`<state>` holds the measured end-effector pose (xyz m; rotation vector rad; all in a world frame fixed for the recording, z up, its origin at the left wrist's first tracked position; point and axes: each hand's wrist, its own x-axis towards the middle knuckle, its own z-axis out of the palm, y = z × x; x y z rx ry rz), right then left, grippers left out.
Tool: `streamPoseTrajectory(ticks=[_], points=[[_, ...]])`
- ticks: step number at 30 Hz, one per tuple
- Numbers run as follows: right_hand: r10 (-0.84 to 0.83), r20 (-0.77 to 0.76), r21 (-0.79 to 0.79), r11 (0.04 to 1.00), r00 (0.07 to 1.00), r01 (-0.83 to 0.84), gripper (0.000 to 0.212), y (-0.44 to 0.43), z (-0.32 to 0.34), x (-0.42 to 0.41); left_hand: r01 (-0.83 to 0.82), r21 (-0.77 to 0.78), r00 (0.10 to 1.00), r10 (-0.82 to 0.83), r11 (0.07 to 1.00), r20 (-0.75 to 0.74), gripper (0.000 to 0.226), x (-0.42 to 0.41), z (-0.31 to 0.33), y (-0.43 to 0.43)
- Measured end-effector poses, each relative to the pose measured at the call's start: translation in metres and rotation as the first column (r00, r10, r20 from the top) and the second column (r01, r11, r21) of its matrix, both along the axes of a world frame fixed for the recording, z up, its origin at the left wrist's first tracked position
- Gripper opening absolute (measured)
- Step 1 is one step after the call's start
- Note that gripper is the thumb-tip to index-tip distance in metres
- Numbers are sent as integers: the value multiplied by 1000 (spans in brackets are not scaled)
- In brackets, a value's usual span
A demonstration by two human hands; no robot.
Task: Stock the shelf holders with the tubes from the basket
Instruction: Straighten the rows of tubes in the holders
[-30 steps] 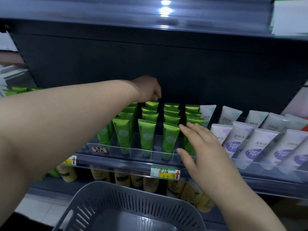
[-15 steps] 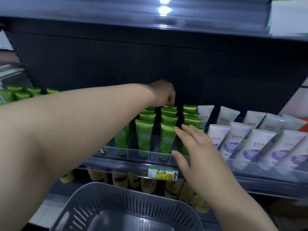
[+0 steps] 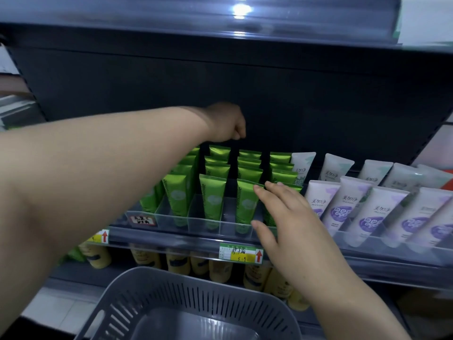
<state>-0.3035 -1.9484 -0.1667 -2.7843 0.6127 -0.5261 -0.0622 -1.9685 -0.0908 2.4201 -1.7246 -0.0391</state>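
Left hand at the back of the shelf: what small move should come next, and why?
Probably draw the left hand back toward the basket. Its fingers curl above the rear green tubes, apart from them, with no tube seen in them; the right hand lies open over the front tubes.

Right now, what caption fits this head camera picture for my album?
Left hand hovers above green tubes; right hand reaches the front row.
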Motion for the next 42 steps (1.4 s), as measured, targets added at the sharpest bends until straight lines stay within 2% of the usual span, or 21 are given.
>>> streamPoseTrajectory(ticks=[7, 10, 14, 18, 24, 28, 33, 42], points=[[9, -8, -8, 1000, 1000, -9, 57, 1, 0, 1, -14, 186, 999, 7, 983, 42, 26, 23, -1, 24], [9, -1, -9, 1000, 1000, -9, 57, 2, -1, 1, -6, 187, 999, -4, 982, 52, 30, 23, -7, 25], [12, -12, -21, 1000, 1000, -12, 57, 2, -1, 2, 47, 82, 999, -49, 996, 25, 23, 17, 0, 29], [12, -9, -23, 1000, 1000, -13, 57, 3, -1, 3, 85, 188, 996, -79, 978, -36, 21, 11, 3, 40], [17, -8, -25, 1000, 1000, -17, 57, 7, -5, 5, 50, 285, 997, -62, 957, 35, 26, 11, -5, 46], [13, -11, -29, 1000, 1000, -13, 57, 5, -5, 3, 9, 232, 991, -40, 973, 129, 23, 8, -11, 45], [12, -17, -25, 1000, 1000, -12, 57, 5, -3, 1, -26, 100, 994, 14, 995, 112, 19, 9, -13, 43], [16, -7, -30, 999, 1000, -16, 57, 6, -4, 2, -62, 60, 998, 61, 996, 25, 27, 11, -17, 46]])
